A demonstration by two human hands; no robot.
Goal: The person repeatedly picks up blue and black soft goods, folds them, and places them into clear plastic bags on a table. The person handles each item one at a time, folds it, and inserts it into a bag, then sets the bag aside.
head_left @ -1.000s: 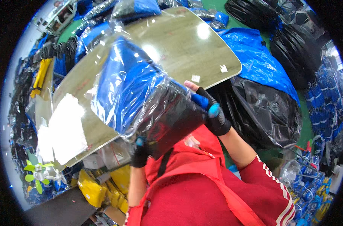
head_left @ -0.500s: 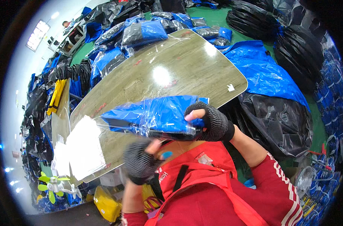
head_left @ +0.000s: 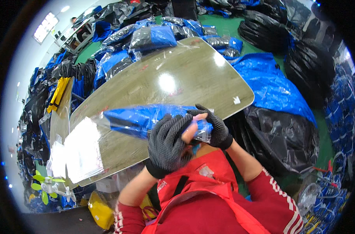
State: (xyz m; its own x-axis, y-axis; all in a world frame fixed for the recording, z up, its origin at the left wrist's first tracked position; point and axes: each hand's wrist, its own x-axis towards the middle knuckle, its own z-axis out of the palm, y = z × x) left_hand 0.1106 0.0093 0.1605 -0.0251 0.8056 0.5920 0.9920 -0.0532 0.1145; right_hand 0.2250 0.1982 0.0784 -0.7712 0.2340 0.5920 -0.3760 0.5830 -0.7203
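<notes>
A folded blue package in a clear plastic bag (head_left: 132,120) is held above the near side of the table, its loose bag end pointing left. My right hand (head_left: 215,126), in a dark grey knit glove with bare fingertips, grips the package's right end. My left hand (head_left: 167,142), gloved alike, lies across the package near that end, fingers curled and thumb close to the right hand's thumb. A small light-blue round thing (head_left: 195,148) shows just below the hands; its kind is unclear. The package's underside is hidden.
A wood-patterned table (head_left: 201,78) carries white sheets (head_left: 83,150) at left and a small white scrap (head_left: 236,100) at right. Packed blue-and-black bags (head_left: 154,37) line its far edge. A blue-and-black sheet heap (head_left: 275,85) lies right. A small green fan (head_left: 46,185) stands lower left.
My left hand has risen from below the package onto its right part, beside my right hand. The package has shifted slightly, and the view has moved a little.
</notes>
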